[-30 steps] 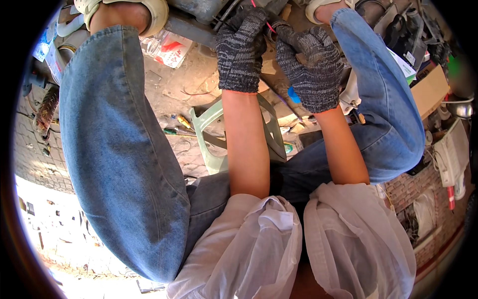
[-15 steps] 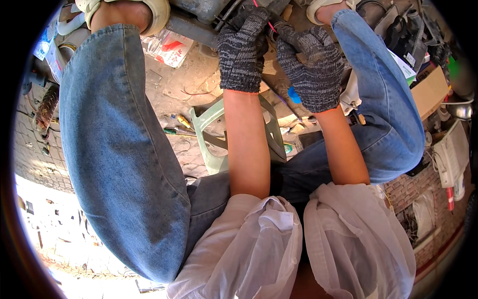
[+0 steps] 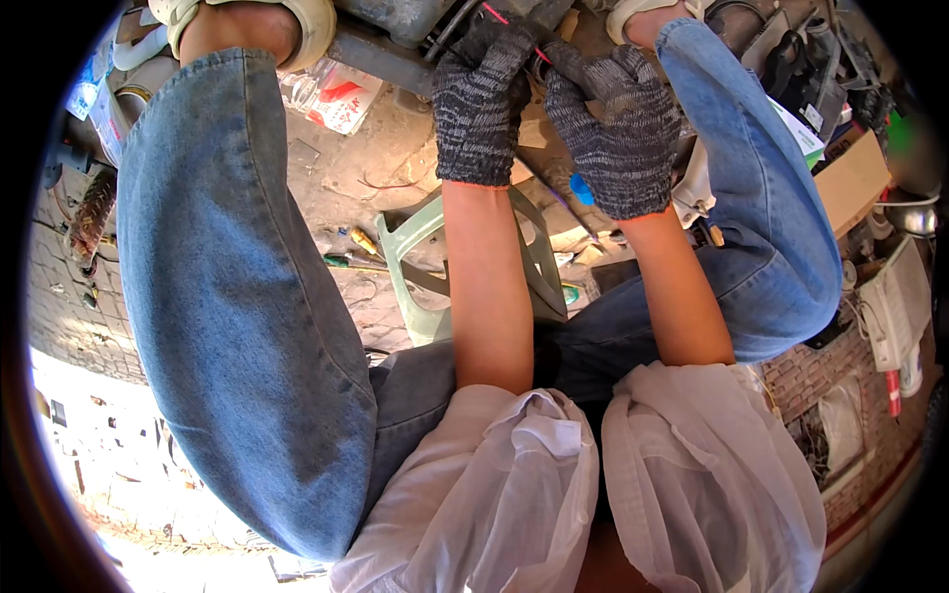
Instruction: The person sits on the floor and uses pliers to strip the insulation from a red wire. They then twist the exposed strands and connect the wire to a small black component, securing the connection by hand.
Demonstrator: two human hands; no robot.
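Both my hands wear black-and-grey knitted gloves and are close together at the top of the head view. My left hand is closed, thumb and fingers pinched on a thin red wire. The wire's upper end sticks out past the left fingertips, and a short stretch shows between the two hands. My right hand is curled, its fingertips pinched where the wire runs into them. The glove hides the wire's other end. Just beyond my left hand lies a dark grey metal machine part.
A pale green plastic stool stands below my forearms. Left of my gloves lies a clear plastic bottle with a red-and-white label. A yellow-handled screwdriver is on the paving. At right are a cardboard box and dark parts.
The wire's upper end now leans further left. My left hand has tilted slightly, and my right hand has shifted a little up and left. Both keep their grip.
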